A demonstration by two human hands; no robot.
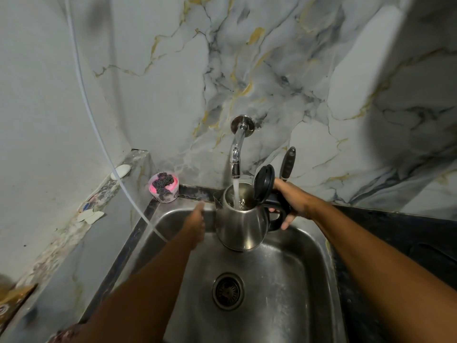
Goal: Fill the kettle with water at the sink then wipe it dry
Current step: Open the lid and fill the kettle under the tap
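— While water ran from the tap (236,154), could you see the left hand (196,225)?
— Blurred beside the kettle (241,226); its grip was unreadable. The right hand (290,203) gripped the handle above the steel sink (284,293), marble wall behind.

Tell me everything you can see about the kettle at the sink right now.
The kettle is a rounded steel jug, shiny and reflective, with a black handle and a black hinged lid flipped open. It is held nearly upright, over the sink, under the tap; a stream of water runs into its open mouth. The right hand grips the handle. The left hand is close beside the body; contact is unclear.
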